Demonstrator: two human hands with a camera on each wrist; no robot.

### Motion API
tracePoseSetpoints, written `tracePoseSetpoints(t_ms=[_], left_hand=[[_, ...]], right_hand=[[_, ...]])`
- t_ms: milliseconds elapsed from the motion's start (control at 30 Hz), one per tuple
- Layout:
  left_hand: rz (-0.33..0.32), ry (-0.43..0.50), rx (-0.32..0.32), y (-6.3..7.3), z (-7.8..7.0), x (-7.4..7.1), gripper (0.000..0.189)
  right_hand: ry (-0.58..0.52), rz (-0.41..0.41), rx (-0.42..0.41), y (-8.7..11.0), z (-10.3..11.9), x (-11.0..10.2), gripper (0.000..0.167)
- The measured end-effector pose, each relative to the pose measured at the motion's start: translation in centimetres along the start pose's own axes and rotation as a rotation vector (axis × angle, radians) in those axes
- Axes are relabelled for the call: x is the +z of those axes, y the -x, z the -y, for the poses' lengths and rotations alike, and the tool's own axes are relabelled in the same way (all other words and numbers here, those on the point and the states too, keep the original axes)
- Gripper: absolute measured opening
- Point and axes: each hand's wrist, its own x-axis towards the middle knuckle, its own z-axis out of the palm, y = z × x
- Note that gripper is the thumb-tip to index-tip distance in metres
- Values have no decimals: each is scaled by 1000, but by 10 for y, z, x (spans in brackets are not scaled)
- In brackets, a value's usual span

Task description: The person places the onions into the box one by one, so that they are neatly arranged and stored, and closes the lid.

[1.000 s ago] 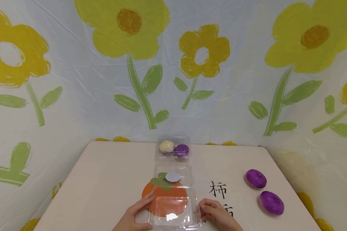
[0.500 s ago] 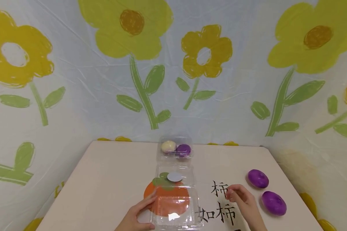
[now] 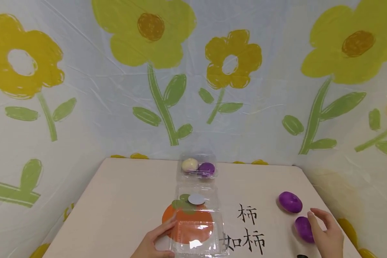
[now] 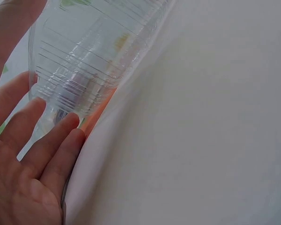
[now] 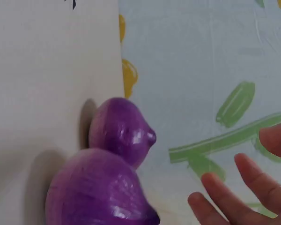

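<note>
A clear plastic clamshell box (image 3: pixel 198 242) lies unfolded in front of me, its raised side ridged in the left wrist view. My left hand (image 3: pixel 156 242) is at the box's left side, fingers fairly straight and fingertips (image 4: pixel 72 121) right at the plastic. On the right of the table lie two purple onions: a farther onion (image 3: pixel 290 202) and a nearer onion (image 3: pixel 304 229). My right hand (image 3: pixel 329 234) is beside the nearer onion, partly covering it in the head view. Its fingers (image 5: pixel 220 187) are spread with nothing between them in the right wrist view.
At the back, another clear box (image 3: pixel 183 175) contains a whitish onion (image 3: pixel 189 165) and a purple onion (image 3: pixel 207 169). A white oval sticker (image 3: pixel 196 199) shows on the clear plastic. The tabletop (image 3: pixel 125 204) bears an orange persimmon print (image 3: pixel 167 218) and black lettering (image 3: pixel 247 214).
My right hand has left the box's right side and moved rightward to the nearer purple onion. The left hand stays by the box; the head view has shifted slightly.
</note>
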Motion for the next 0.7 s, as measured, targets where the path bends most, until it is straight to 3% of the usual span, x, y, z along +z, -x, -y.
tracePoseSetpoints(t_ms=[133,233,400,500,633,700], left_hand=[[-12,-20,35,1,-1,0,84],[-11,-39,70,0,-1,-1,85],[-6,-48,91,-1,-3,-1,85],[-9,-64,100,0,-4,-2,85],[-8,-73,101,0,-3,-1,86],[-5,-68,112,-2,-2,-1,86]], right_hand=[[-59,42,129,-11,-22,-5,50],[-186,82,248,-19,-36,-4,41],[-404,215,425,-26,-59,-4,21],[-368,287,430,-29,-70,-6,12],[-293,315,417,-31,-81,-12,16],[-344,322,406,-30,-86,-12,20]])
